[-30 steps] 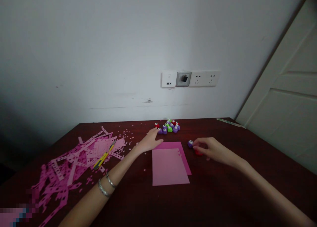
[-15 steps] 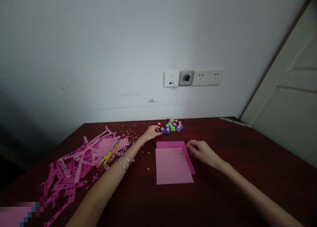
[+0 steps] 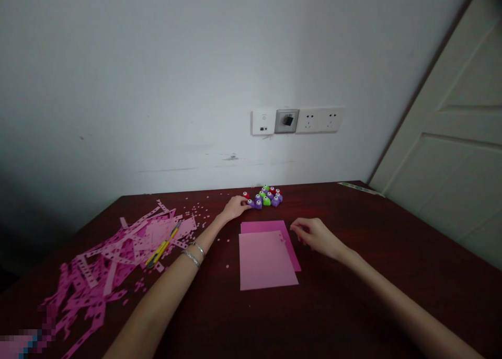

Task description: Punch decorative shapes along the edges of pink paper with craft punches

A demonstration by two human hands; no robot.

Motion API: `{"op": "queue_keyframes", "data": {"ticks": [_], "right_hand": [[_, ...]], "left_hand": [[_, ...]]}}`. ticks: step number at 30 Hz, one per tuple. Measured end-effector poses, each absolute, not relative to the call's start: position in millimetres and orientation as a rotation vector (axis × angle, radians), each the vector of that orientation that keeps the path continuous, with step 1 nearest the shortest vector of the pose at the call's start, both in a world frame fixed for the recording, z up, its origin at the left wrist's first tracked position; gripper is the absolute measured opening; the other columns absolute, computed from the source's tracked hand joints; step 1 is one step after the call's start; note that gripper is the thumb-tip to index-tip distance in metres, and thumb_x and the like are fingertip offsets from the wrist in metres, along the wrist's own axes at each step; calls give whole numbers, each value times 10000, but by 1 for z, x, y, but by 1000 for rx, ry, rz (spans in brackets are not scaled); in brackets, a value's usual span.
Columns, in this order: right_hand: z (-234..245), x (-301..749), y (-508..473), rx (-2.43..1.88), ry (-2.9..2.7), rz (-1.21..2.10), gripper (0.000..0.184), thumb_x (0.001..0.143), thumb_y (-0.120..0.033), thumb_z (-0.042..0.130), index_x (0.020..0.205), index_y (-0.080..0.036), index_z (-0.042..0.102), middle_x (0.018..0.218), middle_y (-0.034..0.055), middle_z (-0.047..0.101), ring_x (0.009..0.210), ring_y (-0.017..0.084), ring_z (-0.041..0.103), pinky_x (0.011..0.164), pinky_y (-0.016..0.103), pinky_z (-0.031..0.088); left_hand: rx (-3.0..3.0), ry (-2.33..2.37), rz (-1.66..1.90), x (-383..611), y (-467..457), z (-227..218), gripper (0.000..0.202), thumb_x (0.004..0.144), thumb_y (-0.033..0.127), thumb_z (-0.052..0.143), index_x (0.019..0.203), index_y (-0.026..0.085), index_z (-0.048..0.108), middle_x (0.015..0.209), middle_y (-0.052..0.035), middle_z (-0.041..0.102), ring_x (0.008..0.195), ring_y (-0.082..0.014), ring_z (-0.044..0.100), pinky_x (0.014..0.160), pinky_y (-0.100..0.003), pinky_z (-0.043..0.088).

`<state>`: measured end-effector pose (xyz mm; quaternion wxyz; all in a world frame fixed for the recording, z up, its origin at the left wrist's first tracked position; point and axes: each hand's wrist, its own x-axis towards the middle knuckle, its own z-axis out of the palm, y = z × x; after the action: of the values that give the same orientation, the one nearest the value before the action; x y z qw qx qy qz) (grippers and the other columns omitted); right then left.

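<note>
My left hand [image 3: 234, 206] reaches to the back of the table, its thumb and fingers closed on a purple paper punch [image 3: 250, 204] at the near left of a cluster. Beside it are a red punch [image 3: 245, 195], another purple punch [image 3: 259, 205] and a green punch [image 3: 266, 200], all with white round tops. My right hand [image 3: 314, 234] hovers just right of the paper, fingers curled together; whether they hold anything is hidden. A light pink sheet [image 3: 266, 262] overlaps a darker pink sheet [image 3: 291, 249], with a few tiny cut-outs [image 3: 282, 238] on its upper right corner.
A heap of punched pink strips [image 3: 113, 259] covers the table's left side, a yellow utility knife [image 3: 163, 245] on top. Tiny pink bits [image 3: 198, 212] lie scattered behind it. A patterned strip [image 3: 361, 188] lies at the back right. Wall sockets [image 3: 317, 120] sit above the table.
My left fingers have closed in on the purple punch. My right hand stays beside the sheets. The whole view has shifted slightly, so things appear further left.
</note>
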<state>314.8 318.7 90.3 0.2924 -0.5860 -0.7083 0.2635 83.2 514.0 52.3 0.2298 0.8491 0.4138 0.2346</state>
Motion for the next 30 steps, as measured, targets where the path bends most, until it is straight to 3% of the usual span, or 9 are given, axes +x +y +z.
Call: {"op": "queue_keyframes", "data": {"ticks": [3,12,20,30], "right_hand": [[91,315,319,-1558,-1884,701,332,863,-400,396,818,-144,603,610,12,557,507,113,515,423,205,387],[112,313,315,-1499,-1826,647,314,809,-406,513,932,-146,639,739,40,617,526,100,511,415,196,399],[127,292,302,-1295,-1930,759,316,763,-361,593,1043,-214,610,964,53,541,674,113,546,397,169,457],[130,289,298,-1299,-2045,770,226,766,-272,605,975,-191,635,773,17,575,609,99,528,458,181,451]], "left_hand": [[2286,1139,689,83,508,61,257,708,386,592,713,137,653,627,9,580,593,-121,476,568,-225,339],[2305,842,636,74,440,136,308,657,408,658,815,144,661,612,10,540,535,-83,406,496,-218,291],[2315,650,446,86,393,134,320,641,418,673,817,150,675,698,-15,576,599,-98,471,532,-224,352],[2372,559,384,96,374,136,282,686,403,659,826,158,677,691,1,559,611,-96,477,550,-217,356]]}}
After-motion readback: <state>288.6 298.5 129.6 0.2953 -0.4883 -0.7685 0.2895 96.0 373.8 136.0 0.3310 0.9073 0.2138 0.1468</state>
